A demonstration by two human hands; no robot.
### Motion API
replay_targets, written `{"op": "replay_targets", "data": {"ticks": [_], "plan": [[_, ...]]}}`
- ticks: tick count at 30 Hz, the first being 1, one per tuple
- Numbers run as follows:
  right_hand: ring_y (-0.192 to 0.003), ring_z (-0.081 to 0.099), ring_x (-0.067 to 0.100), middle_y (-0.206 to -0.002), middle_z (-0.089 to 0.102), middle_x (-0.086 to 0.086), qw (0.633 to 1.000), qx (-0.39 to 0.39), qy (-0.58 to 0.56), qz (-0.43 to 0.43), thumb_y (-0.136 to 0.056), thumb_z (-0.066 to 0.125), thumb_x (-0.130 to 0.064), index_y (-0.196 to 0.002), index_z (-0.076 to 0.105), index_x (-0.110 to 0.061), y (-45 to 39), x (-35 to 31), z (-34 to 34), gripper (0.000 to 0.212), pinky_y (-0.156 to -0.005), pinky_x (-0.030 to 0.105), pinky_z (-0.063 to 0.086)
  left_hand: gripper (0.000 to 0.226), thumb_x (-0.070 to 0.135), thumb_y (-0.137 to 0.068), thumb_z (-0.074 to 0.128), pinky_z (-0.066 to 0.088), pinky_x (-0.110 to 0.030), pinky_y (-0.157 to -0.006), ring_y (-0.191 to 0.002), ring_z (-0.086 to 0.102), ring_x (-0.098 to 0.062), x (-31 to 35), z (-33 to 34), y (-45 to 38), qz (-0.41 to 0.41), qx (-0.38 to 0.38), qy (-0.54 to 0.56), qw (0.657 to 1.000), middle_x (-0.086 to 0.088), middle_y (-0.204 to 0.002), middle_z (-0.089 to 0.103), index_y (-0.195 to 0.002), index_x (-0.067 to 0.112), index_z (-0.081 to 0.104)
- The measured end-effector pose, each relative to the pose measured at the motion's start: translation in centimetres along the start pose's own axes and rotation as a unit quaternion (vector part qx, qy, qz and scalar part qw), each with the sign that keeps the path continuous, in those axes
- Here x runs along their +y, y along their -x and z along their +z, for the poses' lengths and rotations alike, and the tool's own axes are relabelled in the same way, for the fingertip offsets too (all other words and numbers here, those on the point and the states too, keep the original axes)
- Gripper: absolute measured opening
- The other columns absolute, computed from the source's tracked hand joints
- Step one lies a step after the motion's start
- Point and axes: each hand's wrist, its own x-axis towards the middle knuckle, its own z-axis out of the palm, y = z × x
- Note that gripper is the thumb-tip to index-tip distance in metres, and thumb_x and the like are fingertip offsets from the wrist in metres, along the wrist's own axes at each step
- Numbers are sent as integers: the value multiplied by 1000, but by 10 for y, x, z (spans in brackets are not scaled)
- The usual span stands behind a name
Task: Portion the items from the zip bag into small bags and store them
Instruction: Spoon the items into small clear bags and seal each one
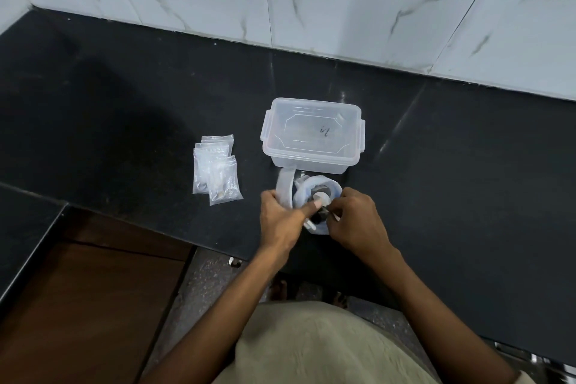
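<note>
A clear zip bag (pixel 311 188) lies crumpled on the black counter, just in front of a clear plastic box. My left hand (pixel 282 218) grips the bag's left side, and its thumb stretches across the bag's mouth. My right hand (pixel 355 221) pinches a small item (pixel 322 212) at the bag's opening; what the item is cannot be told. A pile of several small filled bags (pixel 216 173) lies to the left of both hands.
The clear plastic box (pixel 313 134) with a latched lid stands behind the zip bag. The black counter (pixel 467 196) ends at a marble-tiled wall at the back. On the left the counter steps down to a lower ledge (pixel 28 227) above a brown surface.
</note>
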Motion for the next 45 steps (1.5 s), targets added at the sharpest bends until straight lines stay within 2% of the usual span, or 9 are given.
{"op": "replay_targets", "data": {"ticks": [3,8,13,17,23,31,36,42,45], "plan": [[-62,55,21,-72,60,6,1000,7,-9,20,-73,74,-8,-76,79,-8,1,-2,4,6,-57,34,50,64,35,-60,93,56,-32,-75,-93,67,-19,-10,5,4,-91,-33,-60,994,-1,-103,68,-110,14,58],[-64,54,16,-73,60,4,1000,-1,-20,24,-75,74,-6,-83,82,-9,2,-5,4,12,-60,29,49,10,17,-79,67,44,-25,-55,-72,64,-17,-9,5,3,-106,-25,-101,989,-2,-81,67,-88,13,67],[-69,58,23,-82,62,7,998,-55,23,-8,-77,71,-6,-81,79,-7,3,-7,0,9,-62,40,55,25,8,-83,54,64,-39,-71,-78,74,-25,-7,8,-4,-120,-34,-27,992,-14,-91,75,-102,8,69],[-70,59,24,-83,62,7,993,-97,57,-24,-77,68,-7,-79,78,-6,-2,-6,-6,10,-63,41,56,28,2,-81,52,63,-43,-84,-94,72,-27,-8,8,-10,-124,-53,39,990,-13,-100,74,-104,10,67],[-68,59,22,-78,63,7,994,-106,34,-7,-75,68,-10,-73,76,-7,-5,-10,-9,9,-63,39,56,23,-5,-81,44,56,-26,-54,-76,66,-24,0,12,-12,-123,-84,143,978,-15,-85,68,-94,-1,63],[-66,69,15,-75,77,4,990,-79,-62,95,-75,71,-5,-82,82,-7,1,-14,-7,14,-67,32,61,33,-15,-78,54,52,-29,-65,-77,67,-20,-6,14,-11,-66,-119,131,982,1,-74,70,-94,11,68],[-69,69,7,-77,78,0,979,-63,-102,164,-73,72,-3,-85,83,-11,4,-18,-1,18,-70,24,59,44,-19,-75,47,51,-22,-55,-74,63,-16,-5,17,-8,-53,-66,110,990,-4,-81,67,-109,3,65],[-70,68,2,-78,77,-5,968,-39,-141,206,-72,76,-2,-85,82,-11,7,-18,2,18,-61,6,50,37,-9,-76,45,54,-31,-63,-79,68,-24,-9,14,-15,-89,6,106,990,-10,-87,71,-104,3,67],[-68,70,4,-72,75,-8,948,-30,-212,235,-75,78,-3,-80,82,-15,7,-16,-3,14,-65,11,54,36,-4,-76,49,58,-36,-70,-88,71,-27,-14,11,-20,-88,5,85,992,-14,-98,74,-105,6,67]]}}
